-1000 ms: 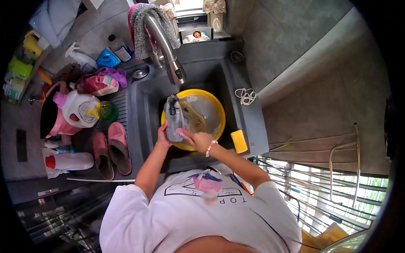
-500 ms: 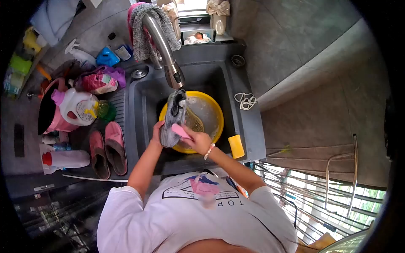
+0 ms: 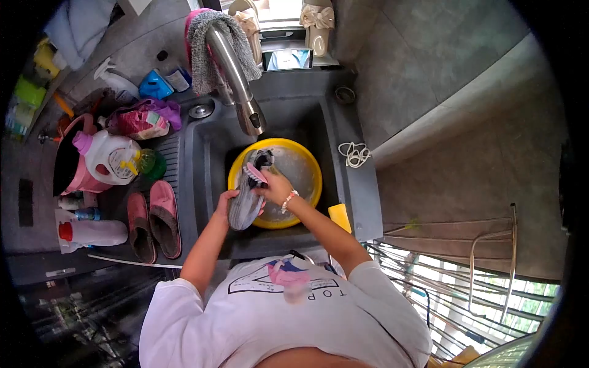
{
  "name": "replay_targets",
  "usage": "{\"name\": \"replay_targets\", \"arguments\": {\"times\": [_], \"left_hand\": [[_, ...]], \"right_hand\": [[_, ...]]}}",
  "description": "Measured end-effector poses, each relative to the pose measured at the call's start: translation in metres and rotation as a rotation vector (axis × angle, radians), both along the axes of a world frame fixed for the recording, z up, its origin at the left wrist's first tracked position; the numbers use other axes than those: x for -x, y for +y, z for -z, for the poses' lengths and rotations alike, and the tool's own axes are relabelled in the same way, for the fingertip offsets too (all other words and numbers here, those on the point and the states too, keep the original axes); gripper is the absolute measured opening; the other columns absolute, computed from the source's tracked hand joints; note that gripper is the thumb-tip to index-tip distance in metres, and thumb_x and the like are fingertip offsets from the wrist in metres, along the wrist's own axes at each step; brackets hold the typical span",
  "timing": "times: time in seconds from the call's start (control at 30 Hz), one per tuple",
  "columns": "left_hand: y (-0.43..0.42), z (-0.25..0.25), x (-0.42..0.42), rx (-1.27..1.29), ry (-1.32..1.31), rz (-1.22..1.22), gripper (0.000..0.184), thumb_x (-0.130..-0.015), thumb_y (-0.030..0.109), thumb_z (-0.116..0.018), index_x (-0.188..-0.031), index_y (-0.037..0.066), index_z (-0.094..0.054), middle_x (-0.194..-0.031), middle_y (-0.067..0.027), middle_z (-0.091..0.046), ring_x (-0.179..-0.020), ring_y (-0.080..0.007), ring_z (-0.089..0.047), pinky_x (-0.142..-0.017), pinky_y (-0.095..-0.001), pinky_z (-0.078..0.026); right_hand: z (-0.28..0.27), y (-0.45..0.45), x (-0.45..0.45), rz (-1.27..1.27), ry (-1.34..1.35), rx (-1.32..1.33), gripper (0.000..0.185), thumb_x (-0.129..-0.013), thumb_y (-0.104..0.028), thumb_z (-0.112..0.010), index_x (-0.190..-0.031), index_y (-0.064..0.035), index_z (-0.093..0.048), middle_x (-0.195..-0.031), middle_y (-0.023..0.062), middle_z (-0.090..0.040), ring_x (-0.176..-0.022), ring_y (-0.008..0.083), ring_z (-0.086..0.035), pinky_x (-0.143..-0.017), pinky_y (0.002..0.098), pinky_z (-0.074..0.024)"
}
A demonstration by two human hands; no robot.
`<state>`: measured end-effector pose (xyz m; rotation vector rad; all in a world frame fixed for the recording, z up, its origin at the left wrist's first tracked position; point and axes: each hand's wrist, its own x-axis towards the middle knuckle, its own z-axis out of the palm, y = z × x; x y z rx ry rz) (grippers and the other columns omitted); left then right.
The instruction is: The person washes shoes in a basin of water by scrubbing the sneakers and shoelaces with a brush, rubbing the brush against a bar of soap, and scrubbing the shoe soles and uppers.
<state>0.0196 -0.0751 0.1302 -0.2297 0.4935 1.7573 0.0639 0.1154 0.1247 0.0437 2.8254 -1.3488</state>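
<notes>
A grey shoe [image 3: 245, 205] is gripped by my left hand [image 3: 224, 203] along its left side, over the near left part of a yellow basin [image 3: 318, 168]. My right hand [image 3: 276, 186] is closed round a pink brush [image 3: 254, 173] with pale bristles. The brush lies at the shoe's dark opening, its bristles showing along one edge. Cloudy, sudsy water [image 3: 291, 164] fills the basin, which stands in a dark grey sink [image 3: 202, 153]. My right hand covers part of the shoe and the basin's middle.
A steel faucet [image 3: 242, 98] draped with a grey cloth hangs over the sink. A yellow sponge [image 3: 339, 218] and white laces [image 3: 354, 154] lie on the right rim. Pink slippers [image 3: 164, 214], a detergent jug [image 3: 107, 161] and several bottles crowd the left. A phone [image 3: 287, 59] stands behind.
The shoe has come down towards me and tilted. The brush has shifted from the shoe's near part up to its opening and turned, with its bristles now visible.
</notes>
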Motion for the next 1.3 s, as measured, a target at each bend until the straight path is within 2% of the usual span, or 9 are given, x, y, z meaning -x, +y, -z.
{"name": "replay_targets", "arguments": {"times": [0.1,0.33,0.4,0.57,0.67,0.73,0.87,1.17,1.3], "left_hand": [[-0.004,0.002,0.001,0.067,-0.012,-0.002,0.069,-0.067,0.037,-0.055,-0.124,-0.001,-0.042,-0.115,-0.0251,-0.051,-0.105,-0.0407,-0.051,-0.094,-0.0511,-0.039],[-0.007,-0.002,0.004,0.062,-0.084,-0.013,0.068,-0.069,0.032,-0.055,-0.127,0.001,-0.039,-0.119,-0.024,-0.049,-0.109,-0.0411,-0.048,-0.096,-0.0526,-0.036],[-0.004,-0.002,0.004,0.131,-0.046,0.01,0.068,-0.07,0.032,-0.056,-0.128,0.001,-0.039,-0.119,-0.0236,-0.049,-0.109,-0.0412,-0.048,-0.097,-0.0535,-0.035],[0.0,0.0,0.003,0.141,-0.054,0.084,0.07,-0.069,0.032,-0.061,-0.128,0.001,-0.039,-0.119,-0.0226,-0.049,-0.111,-0.0408,-0.047,-0.098,-0.0554,-0.032],[0.003,-0.003,0.0,0.199,-0.066,0.062,0.071,-0.069,0.032,-0.062,-0.128,0.001,-0.039,-0.12,-0.0229,-0.048,-0.112,-0.0413,-0.046,-0.099,-0.0557,-0.031],[0.004,0.003,0.001,0.134,-0.107,0.063,0.07,-0.068,0.03,-0.062,-0.127,0.001,-0.039,-0.12,-0.0232,-0.048,-0.113,-0.0419,-0.045,-0.099,-0.0572,-0.03],[0.004,0.0,0.006,0.084,-0.073,0.085,0.069,-0.068,0.029,-0.061,-0.127,0.001,-0.04,-0.121,-0.0234,-0.048,-0.113,-0.0414,-0.045,-0.099,-0.058,-0.03],[0.016,-0.023,0.005,0.037,-0.257,0.046,0.061,-0.07,0.033,-0.059,-0.122,0.003,-0.046,-0.112,-0.0205,-0.055,-0.099,-0.0409,-0.054,-0.09,-0.0591,-0.038],[0.018,0.006,0.007,0.178,-0.231,0.087,0.057,-0.069,0.028,-0.058,-0.118,0.002,-0.049,-0.106,-0.0196,-0.057,-0.092,-0.0386,-0.056,-0.086,-0.0573,-0.042]], "right_hand": [[0.002,-0.001,-0.005,0.034,0.017,0.067,0.034,-0.07,-0.024,-0.071,-0.097,-0.0077,-0.059,-0.083,0.0133,-0.056,-0.087,0.03,-0.054,-0.077,0.0361,-0.0436],[0.005,0.019,-0.009,-0.03,0.349,0.309,0.032,-0.071,-0.012,-0.071,-0.1,-0.007,-0.061,-0.084,0.0056,-0.058,-0.087,0.0186,-0.053,-0.081,0.0301,-0.0421],[0.005,0.023,-0.01,-0.095,-0.128,0.647,0.031,-0.072,-0.011,-0.071,-0.1,-0.0039,-0.061,-0.091,0.0022,-0.062,-0.087,0.0133,-0.054,-0.083,0.0285,-0.0423],[0.007,0.022,-0.005,-0.116,-0.182,0.699,0.032,-0.074,-0.016,-0.072,-0.099,0.0014,-0.059,-0.092,0.0029,-0.062,-0.085,0.0098,-0.054,-0.081,0.0269,-0.0435],[-0.002,0.021,-0.006,-0.008,-0.05,0.787,0.027,-0.076,-0.02,-0.071,-0.091,-0.001,-0.061,-0.077,0.0009,-0.06,-0.07,0.0078,-0.053,-0.065,0.024,-0.0443],[-0.033,0.023,-0.01,0.095,-0.269,1.006,0.019,-0.078,-0.023,-0.069,-0.08,-0.007,-0.059,-0.059,-0.0042,-0.05,-0.05,0.0047,-0.043,-0.045,0.021,-0.033],[-0.043,0.022,-0.012,0.089,-0.307,1.167,0.022,-0.081,-0.025,-0.066,-0.069,-0.0126,-0.053,-0.051,-0.0071,-0.041,-0.039,0.0032,-0.03,-0.038,0.0212,-0.0187],[-0.006,0.025,-0.008,0.068,-0.323,0.986,0.024,-0.085,-0.031,-0.061,-0.073,-0.0131,-0.05,-0.049,-0.0056,-0.04,-0.037,0.0031,-0.029,-0.035,0.0208,-0.0173],[0.012,0.032,-0.007,0.173,0.07,0.643,0.031,-0.087,-0.033,-0.056,-0.089,-0.0027,-0.054,-0.059,0.001,-0.048,-0.049,0.0128,-0.045,-0.045,0.0284,-0.036]]}}
